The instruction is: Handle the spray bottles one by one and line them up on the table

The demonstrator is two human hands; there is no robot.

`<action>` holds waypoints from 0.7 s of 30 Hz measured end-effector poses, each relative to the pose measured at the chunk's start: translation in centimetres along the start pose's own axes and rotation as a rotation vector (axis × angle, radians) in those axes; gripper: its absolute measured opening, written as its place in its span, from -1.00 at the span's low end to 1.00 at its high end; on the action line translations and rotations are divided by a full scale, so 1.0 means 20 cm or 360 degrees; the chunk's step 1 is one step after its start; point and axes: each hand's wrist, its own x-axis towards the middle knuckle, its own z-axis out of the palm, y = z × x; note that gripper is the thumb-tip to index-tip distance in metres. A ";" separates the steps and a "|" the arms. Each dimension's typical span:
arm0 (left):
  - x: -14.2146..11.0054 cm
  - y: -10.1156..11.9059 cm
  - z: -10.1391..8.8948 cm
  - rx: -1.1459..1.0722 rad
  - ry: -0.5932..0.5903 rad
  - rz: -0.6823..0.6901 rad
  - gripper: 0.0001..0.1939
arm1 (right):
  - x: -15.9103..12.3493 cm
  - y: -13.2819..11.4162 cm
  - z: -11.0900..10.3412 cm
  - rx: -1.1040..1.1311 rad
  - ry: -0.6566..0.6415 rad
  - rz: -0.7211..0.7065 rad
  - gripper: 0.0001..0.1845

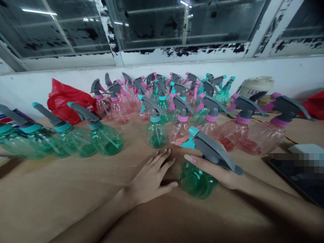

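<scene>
My right hand (215, 168) is wrapped around the neck of a green spray bottle (197, 180) with a grey and turquoise trigger head, its nozzle pointing left and away. The bottle is near the table surface; I cannot tell whether it touches. My left hand (153, 179) lies flat on the wooden table (83, 202), fingers stretched forward, just left of that bottle. Beyond my left fingertips stands another green spray bottle (157, 134). Several pink spray bottles (231, 135) stand in a row behind my right hand.
Green spray bottles (106, 139) form a row at the left. More pink and green bottles crowd the back, near the white wall (32, 87). A red plastic bag (68, 101) sits behind the left row. A dark phone (291, 179) and a lidded beige container (255, 86) are at the right.
</scene>
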 end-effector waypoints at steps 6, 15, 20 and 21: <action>0.01 0.00 -0.01 0.0032 -0.0004 0.0000 -0.30 | 0.00 -0.01 -0.01 -0.0147 0.0033 -0.0006 -0.77; 0.00 0.00 0.00 -0.0002 0.0028 -0.0021 -0.31 | -0.01 -0.04 0.00 -0.0327 0.0126 -0.0001 -0.75; 0.00 0.00 0.00 -0.0034 0.0021 -0.0022 -0.32 | -0.01 -0.04 0.00 -0.0221 0.0166 0.0041 -0.84; 0.00 0.00 0.00 -0.0038 0.0020 -0.0023 -0.33 | -0.01 -0.04 0.00 -0.0201 0.0179 0.0055 -0.81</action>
